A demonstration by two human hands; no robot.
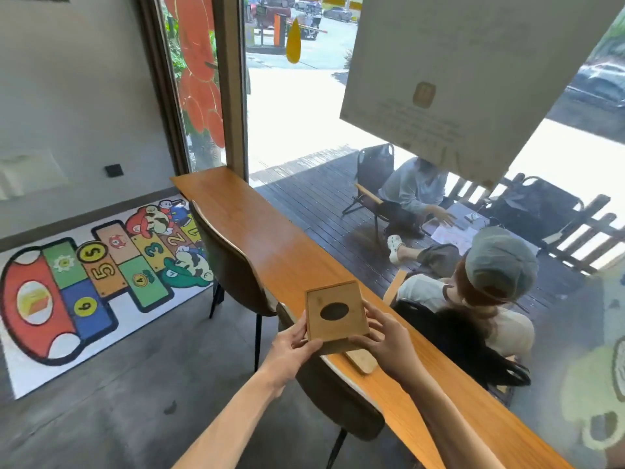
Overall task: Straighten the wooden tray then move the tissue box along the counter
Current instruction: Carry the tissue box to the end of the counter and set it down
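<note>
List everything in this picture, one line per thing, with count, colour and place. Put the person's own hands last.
tissue box: one, light wood with a dark oval slot, held over the counter's near stretch
wooden tray: one, pale wood, flat on the counter below the box, mostly hidden
counter: one, orange-brown wood, running along the window
chairs: two, brown, tucked at the counter's room side
floor mat: one, multicoloured hopscotch, on the grey floor, left
seated people: two, outside on the dark deck behind the glass
left hand: one, gripping the box's left edge
right hand: one, gripping the box's right edge
</note>
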